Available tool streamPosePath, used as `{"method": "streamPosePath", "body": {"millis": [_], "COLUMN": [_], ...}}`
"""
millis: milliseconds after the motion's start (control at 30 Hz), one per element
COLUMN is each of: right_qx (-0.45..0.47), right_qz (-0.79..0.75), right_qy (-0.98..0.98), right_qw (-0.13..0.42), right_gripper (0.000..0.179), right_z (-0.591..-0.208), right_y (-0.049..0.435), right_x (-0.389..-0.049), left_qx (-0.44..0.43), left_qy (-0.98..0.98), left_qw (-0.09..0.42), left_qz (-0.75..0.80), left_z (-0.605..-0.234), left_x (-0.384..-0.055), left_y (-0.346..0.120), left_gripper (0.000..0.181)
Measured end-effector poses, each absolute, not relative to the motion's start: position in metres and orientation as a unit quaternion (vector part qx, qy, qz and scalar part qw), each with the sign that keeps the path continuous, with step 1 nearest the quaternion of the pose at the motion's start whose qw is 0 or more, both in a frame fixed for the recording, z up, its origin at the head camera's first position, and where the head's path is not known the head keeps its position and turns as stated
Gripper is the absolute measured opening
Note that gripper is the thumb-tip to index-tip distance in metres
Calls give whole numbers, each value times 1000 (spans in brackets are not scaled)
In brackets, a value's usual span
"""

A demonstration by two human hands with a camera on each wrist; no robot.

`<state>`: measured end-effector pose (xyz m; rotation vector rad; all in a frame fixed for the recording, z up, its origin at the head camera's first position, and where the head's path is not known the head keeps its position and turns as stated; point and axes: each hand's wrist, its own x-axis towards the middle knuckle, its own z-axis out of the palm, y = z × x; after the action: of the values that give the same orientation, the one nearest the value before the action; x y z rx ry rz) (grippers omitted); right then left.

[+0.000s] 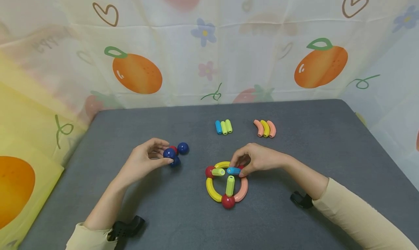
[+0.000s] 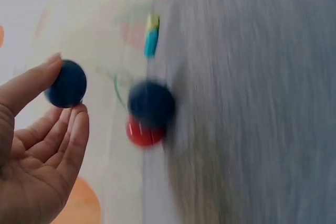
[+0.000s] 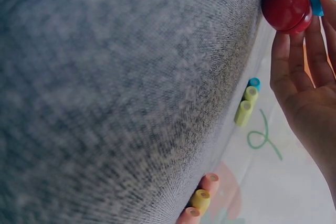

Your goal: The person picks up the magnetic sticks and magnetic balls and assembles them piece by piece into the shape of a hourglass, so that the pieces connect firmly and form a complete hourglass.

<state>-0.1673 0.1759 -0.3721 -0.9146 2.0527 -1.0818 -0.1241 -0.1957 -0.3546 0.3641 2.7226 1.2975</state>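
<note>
My left hand (image 1: 148,155) pinches a dark blue ball (image 2: 67,84) between thumb and fingertips. Close by on the table are another blue ball (image 1: 183,148), a red ball (image 1: 173,149) and a blue ball (image 1: 176,161). On the right, my right hand (image 1: 258,158) grips the ring's red ball (image 3: 285,9) and the short blue stick (image 1: 234,170) joined to it. The ring has yellow curved sticks (image 1: 213,190), a pink curved stick (image 1: 242,190) and red balls (image 1: 228,202) at its joints. Light green sticks (image 1: 230,185) rise from two of them.
Behind the ring lie short blue and green straight sticks (image 1: 224,128) in a row. Right of these is a group of pink and yellow curved sticks (image 1: 266,129). The grey tabletop (image 1: 183,224) meets a printed curtain (image 1: 209,68) at its far edge.
</note>
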Motion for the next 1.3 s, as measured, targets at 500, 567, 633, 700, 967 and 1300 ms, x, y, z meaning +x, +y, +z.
{"method": "streamPosePath", "body": {"millis": [500,567,633,700,967,1300], "right_qx": [-348,-350,-352,-354,-357,-358], "right_qz": [-409,-412,-412,-411,-404,-409], "right_qy": [782,778,778,779,784,781], "right_qw": [317,319,319,315,308,310], "right_gripper": [25,25,24,24,24,25], "right_z": [-372,-373,-373,-373,-372,-371], "right_y": [175,176,176,176,176,177], "right_x": [-168,-168,-168,-168,-167,-168], "left_qx": [215,220,221,222,234,232], "left_qy": [836,833,831,831,841,864], "left_qw": [74,80,84,89,84,24], "left_qz": [499,501,503,501,480,446], "left_z": [-349,-350,-352,-353,-358,-364], "left_x": [-101,-100,-98,-96,-93,-85], "left_y": [-103,-93,-85,-78,-65,-58], "left_gripper": [34,33,33,32,32,38]}}
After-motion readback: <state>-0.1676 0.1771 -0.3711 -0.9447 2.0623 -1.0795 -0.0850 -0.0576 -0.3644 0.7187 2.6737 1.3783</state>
